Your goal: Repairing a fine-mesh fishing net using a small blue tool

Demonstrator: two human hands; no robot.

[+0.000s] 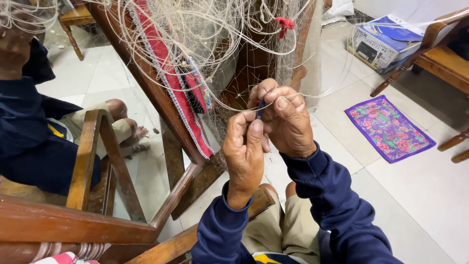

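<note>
Both hands pinch tight: left hand on the line, right hand on a dark netting needle; loose fishing net strands could snag the fingers.

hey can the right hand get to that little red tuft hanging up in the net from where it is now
Probably yes. The right hand sits just below the red tuft, with only loose net strands between; it is busy pinching line, though.
</note>
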